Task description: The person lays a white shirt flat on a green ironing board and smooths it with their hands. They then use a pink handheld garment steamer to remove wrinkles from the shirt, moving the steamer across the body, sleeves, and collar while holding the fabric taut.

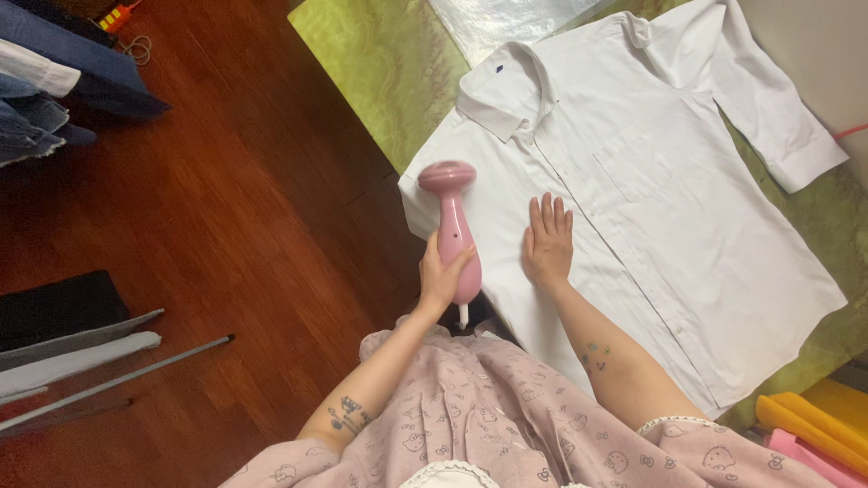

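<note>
The left hand (442,276) is wrapped around the handle of a pink handheld steamer (454,228), fingers closed on it, with the round head of the steamer pointing away from the person and resting at the left edge of a white shirt (660,226). A short white cord stub shows at the lower end of the handle, just below the hand. The right hand (548,242) lies flat and open on the shirt, fingers together and stretched out, palm down on the fabric just beside the button placket, holding nothing. The shirt is spread front up, collar toward the top of the view, one sleeve laid out to the right and a chest pocket visible near the middle. It lies on a green patterned mat (384,63) that sits on a dark red wooden floor (235,208). A sheet of clear plastic (502,20) lies on the mat above the collar. At the upper left of the floor are folded denim clothes (54,81); at the lower left, dark and grey cloth with a thin metal rod (117,380). Yellow and pink padded pieces (814,425) sit at the lower right corner. The person wears a pink printed garment (506,425).
</note>
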